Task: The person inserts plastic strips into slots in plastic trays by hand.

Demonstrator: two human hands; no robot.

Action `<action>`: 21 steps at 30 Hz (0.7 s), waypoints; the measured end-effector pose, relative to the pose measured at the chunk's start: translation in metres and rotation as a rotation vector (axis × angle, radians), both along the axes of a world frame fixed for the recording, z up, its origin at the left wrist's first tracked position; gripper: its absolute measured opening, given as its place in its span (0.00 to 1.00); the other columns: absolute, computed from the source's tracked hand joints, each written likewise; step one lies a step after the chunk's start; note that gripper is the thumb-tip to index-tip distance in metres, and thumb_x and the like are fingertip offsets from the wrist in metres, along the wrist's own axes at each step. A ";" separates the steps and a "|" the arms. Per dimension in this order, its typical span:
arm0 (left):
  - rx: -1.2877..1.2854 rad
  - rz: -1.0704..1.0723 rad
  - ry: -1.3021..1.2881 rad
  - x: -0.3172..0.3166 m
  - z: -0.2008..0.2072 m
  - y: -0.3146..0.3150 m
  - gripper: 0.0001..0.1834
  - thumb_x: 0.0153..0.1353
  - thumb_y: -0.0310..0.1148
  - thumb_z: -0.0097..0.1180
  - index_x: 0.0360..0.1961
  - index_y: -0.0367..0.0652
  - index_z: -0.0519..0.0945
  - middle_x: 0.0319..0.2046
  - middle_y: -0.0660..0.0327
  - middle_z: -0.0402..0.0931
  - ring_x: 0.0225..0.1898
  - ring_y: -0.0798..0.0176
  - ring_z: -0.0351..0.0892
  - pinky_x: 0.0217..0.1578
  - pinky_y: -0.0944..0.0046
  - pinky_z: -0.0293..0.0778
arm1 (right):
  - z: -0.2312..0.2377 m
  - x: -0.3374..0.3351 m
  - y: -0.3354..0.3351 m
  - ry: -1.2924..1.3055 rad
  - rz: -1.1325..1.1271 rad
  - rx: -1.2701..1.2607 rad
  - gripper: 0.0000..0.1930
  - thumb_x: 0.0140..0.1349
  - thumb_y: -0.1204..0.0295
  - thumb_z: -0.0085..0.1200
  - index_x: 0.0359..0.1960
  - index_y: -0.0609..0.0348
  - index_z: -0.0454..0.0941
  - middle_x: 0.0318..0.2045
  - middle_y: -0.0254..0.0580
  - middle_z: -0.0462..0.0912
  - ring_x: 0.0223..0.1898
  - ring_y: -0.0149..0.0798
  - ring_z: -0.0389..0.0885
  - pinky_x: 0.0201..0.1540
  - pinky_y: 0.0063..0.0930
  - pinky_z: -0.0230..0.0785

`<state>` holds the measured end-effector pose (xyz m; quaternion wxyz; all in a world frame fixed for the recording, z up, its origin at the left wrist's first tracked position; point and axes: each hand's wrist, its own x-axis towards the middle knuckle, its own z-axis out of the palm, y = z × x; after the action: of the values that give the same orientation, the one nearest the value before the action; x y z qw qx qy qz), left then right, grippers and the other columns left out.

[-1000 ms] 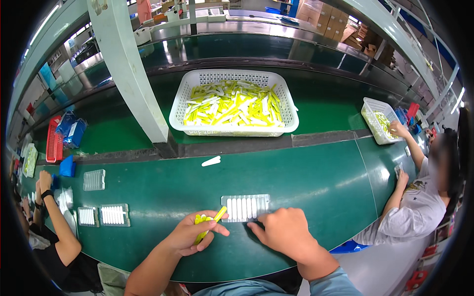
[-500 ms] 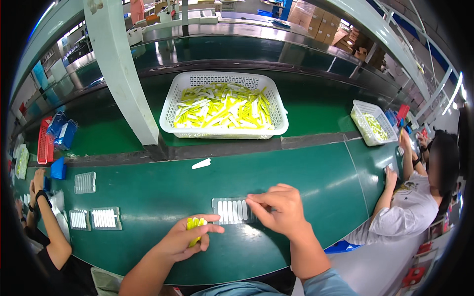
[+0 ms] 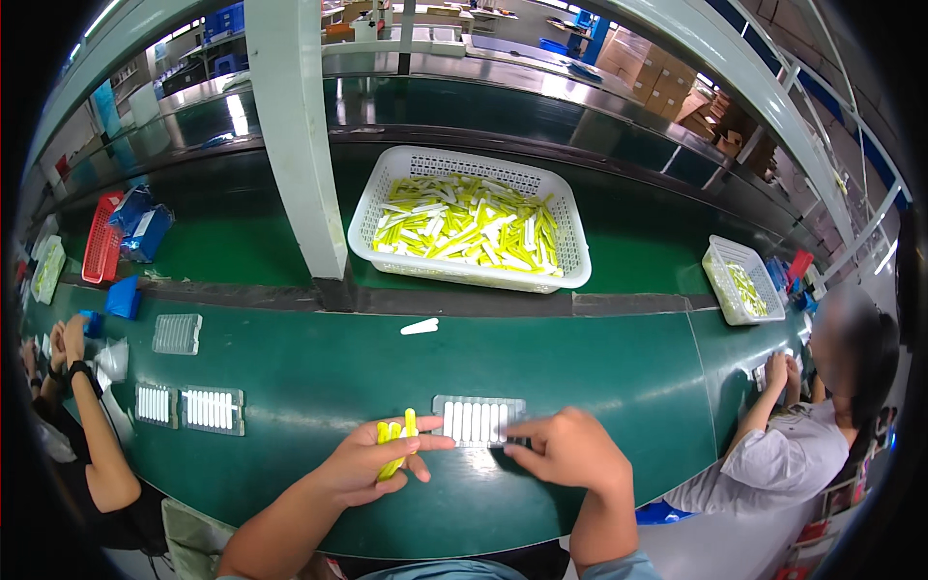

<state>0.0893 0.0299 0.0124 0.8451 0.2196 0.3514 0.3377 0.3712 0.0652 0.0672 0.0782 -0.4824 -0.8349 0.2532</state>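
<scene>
My left hand point(image 3: 387, 457) is closed on several yellow strips point(image 3: 390, 432), flat and round-ended, that fan up between its fingers. Its index finger reaches to the left edge of a clear plastic tray point(image 3: 479, 399), where white strips point(image 3: 471, 422) lie side by side in slots. At the tray's right end is my right hand point(image 3: 570, 449), its index finger blurred at the rim. The thumb sits a little apart below that finger, and no strip shows between them. A loose white strip point(image 3: 420, 327) rests on the green table farther off.
Beyond the table edge stands a white basket point(image 3: 469, 275) heaped with yellow and white strips. Two filled trays point(image 3: 213, 411) point(image 3: 156, 405) and an unfilled tray point(image 3: 177, 333) lie at left. A white post point(image 3: 300, 145) rises behind. Co-workers sit at left and right point(image 3: 822, 435).
The view has shifted a little. My right hand's fingers have come down from above the tray to its right end and parted. The yellow strips in my left hand now fan out more.
</scene>
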 end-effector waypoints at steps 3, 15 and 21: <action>0.052 -0.060 0.019 0.000 -0.005 -0.005 0.28 0.73 0.31 0.50 0.70 0.31 0.60 0.60 0.45 0.74 0.32 0.70 0.81 0.15 0.77 0.62 | -0.010 -0.017 0.005 0.162 -0.130 0.011 0.15 0.58 0.67 0.64 0.47 0.54 0.85 0.18 0.41 0.82 0.16 0.40 0.78 0.22 0.31 0.70; 0.041 -0.095 -0.049 0.004 -0.005 -0.008 0.25 0.71 0.29 0.50 0.67 0.34 0.66 0.58 0.45 0.75 0.33 0.68 0.80 0.18 0.75 0.63 | -0.021 -0.002 0.021 0.829 -0.423 -0.151 0.05 0.60 0.77 0.63 0.28 0.66 0.85 0.19 0.35 0.83 0.21 0.23 0.80 0.26 0.19 0.69; 0.000 -0.043 -0.180 0.006 0.001 -0.006 0.36 0.65 0.19 0.53 0.73 0.37 0.57 0.67 0.45 0.65 0.59 0.52 0.78 0.45 0.65 0.81 | -0.016 0.014 0.022 0.174 -0.219 -0.025 0.04 0.54 0.74 0.66 0.28 0.63 0.88 0.17 0.41 0.84 0.19 0.30 0.83 0.26 0.21 0.73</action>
<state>0.0954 0.0242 0.0130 0.8803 0.1959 0.2692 0.3381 0.3855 0.0873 0.0509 0.1716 -0.5478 -0.7640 0.2945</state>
